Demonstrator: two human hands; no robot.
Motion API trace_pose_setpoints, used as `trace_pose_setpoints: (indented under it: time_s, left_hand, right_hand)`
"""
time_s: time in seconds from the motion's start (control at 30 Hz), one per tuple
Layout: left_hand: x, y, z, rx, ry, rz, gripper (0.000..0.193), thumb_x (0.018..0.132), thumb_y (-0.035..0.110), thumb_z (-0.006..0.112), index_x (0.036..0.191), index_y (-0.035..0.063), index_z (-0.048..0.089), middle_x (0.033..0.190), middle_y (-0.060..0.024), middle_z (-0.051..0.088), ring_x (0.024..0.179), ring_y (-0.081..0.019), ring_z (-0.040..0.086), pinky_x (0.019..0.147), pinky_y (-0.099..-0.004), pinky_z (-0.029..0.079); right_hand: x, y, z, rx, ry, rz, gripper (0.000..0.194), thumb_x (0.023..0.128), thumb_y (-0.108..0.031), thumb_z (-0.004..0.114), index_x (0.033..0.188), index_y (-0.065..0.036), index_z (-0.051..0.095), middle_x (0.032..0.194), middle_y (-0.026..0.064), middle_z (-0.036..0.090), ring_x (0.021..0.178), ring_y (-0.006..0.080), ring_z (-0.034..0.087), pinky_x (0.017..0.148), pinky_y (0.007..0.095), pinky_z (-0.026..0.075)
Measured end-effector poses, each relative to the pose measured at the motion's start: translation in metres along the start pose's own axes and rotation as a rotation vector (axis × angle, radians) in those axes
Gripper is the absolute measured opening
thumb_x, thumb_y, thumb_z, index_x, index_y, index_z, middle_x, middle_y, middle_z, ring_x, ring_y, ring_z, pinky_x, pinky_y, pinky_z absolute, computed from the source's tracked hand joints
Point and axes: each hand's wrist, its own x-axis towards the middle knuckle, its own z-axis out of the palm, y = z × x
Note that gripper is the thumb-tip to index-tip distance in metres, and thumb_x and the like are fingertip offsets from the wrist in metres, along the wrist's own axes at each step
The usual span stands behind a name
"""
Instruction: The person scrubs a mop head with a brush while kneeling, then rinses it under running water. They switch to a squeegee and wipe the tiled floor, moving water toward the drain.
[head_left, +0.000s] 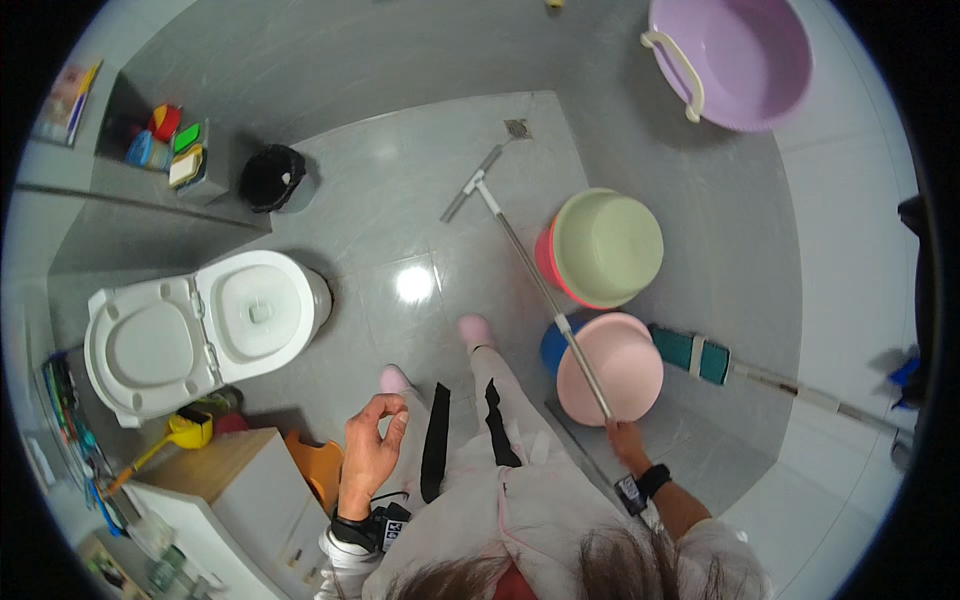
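Observation:
My right hand (627, 444) grips the end of the metal pole of a floor squeegee (534, 271). The pole slants up and left across the front of the upturned pink basin (611, 367). At its far end the grey squeegee blade (472, 183) lies on the tiled floor, near the square floor drain (517, 129). My left hand (372, 444) hangs before my left leg, its fingers loosely curled and the thumb a little apart from them. Nothing shows in it.
To the left stand a toilet (259, 311) with raised lid, a lined trash bin (274, 180) and a cabinet (247, 487). On the right are a pale green basin (609, 244) and a teal flat mop (690, 354). A purple basin (750, 60) hangs on the wall.

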Motion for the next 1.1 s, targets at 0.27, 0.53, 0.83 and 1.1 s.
trace_pose_setpoints:
  time_s: [0.27, 0.53, 0.83, 1.1]
  left_hand:
    - [-0.008, -0.033, -0.062, 0.153, -0.103, 0.115, 0.012, 0.080, 0.005, 0.059, 0.090, 0.0000, 0.056, 0.078, -0.0110, 0.062, 0.075, -0.0235, 0.062, 0.056, -0.0290, 0.045]
    - [-0.030, -0.053, -0.101, 0.250, -0.081, 0.002, 0.011, 0.080, 0.004, 0.058, 0.089, -0.0029, 0.056, 0.076, -0.0108, 0.063, 0.071, -0.0174, 0.061, 0.065, -0.0275, 0.046]
    - [-0.039, -0.051, -0.108, 0.198, -0.011, 0.023, 0.012, 0.081, 0.004, 0.058, 0.089, -0.0036, 0.055, 0.077, -0.0093, 0.062, 0.071, -0.0147, 0.059, 0.065, -0.0265, 0.046]
    - [-0.030, -0.029, -0.067, 0.152, -0.040, -0.071, 0.013, 0.079, 0.004, 0.059, 0.091, -0.0016, 0.056, 0.078, -0.0116, 0.062, 0.072, -0.0209, 0.061, 0.060, -0.0279, 0.047]
  right_hand:
    - [-0.141, 0.016, 0.168, 0.479, -0.254, 0.552, 0.052, 0.091, -0.041, 0.041, 0.054, -0.004, 0.044, 0.043, 0.0074, 0.040, 0.032, 0.0196, 0.038, 0.033, 0.0372, 0.032]
    - [0.168, -0.051, 0.200, -0.269, 0.115, -0.521, 0.020, 0.082, -0.021, 0.052, 0.081, -0.002, 0.050, 0.066, 0.0116, 0.057, 0.054, 0.0268, 0.056, 0.047, 0.0373, 0.043]
    - [0.078, -0.068, 0.147, 0.414, -0.266, 0.026, 0.036, 0.086, -0.033, 0.045, 0.064, -0.006, 0.049, 0.049, 0.0109, 0.049, 0.041, 0.0273, 0.050, 0.037, 0.0387, 0.040]
    - [0.187, -0.074, 0.100, -0.024, -0.348, -0.440, 0.018, 0.073, -0.019, 0.060, 0.071, -0.004, 0.050, 0.053, 0.0080, 0.053, 0.045, 0.0251, 0.051, 0.044, 0.0372, 0.041]
